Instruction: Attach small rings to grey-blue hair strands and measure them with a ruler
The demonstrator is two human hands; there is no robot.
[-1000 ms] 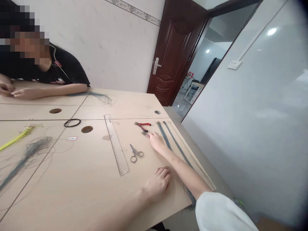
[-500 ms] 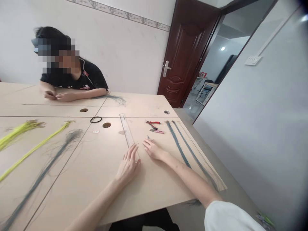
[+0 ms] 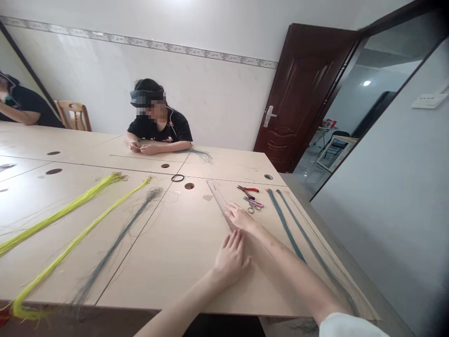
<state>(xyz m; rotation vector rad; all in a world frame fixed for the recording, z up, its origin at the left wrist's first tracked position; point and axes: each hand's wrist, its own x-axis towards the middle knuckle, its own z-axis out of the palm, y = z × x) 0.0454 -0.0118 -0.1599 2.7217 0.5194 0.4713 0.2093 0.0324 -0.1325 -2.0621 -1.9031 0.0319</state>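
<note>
A clear ruler (image 3: 218, 196) lies slanted on the table, its near end covered by my hands. My left hand (image 3: 233, 257) rests on the tabletop at that near end, fingers stretched forward and the thumb apart. Just beyond it, my right hand (image 3: 239, 218) lies across the ruler, its fingers extended over the right edge. Whether a fine thread is under the fingertips I cannot make out. Right of my right hand are small scissors (image 3: 251, 204), touching or overlapping pink-handled snips (image 3: 257, 203). Red-and-black pliers (image 3: 249, 190) lie behind them.
Blue-grey thread bundles (image 3: 286, 224) run along the table's right side. Yellow thread bundles (image 3: 70, 210) and a grey thread bundle (image 3: 122, 238) stretch across the left. A black ring (image 3: 177, 178) lies near a cable hole (image 3: 189, 186). A person (image 3: 157, 121) sits opposite.
The view has swung left. My right hand has moved left onto the ruler, away from the scissors, which now show whole beside the snips. My left hand stays at the ruler's near end.
</note>
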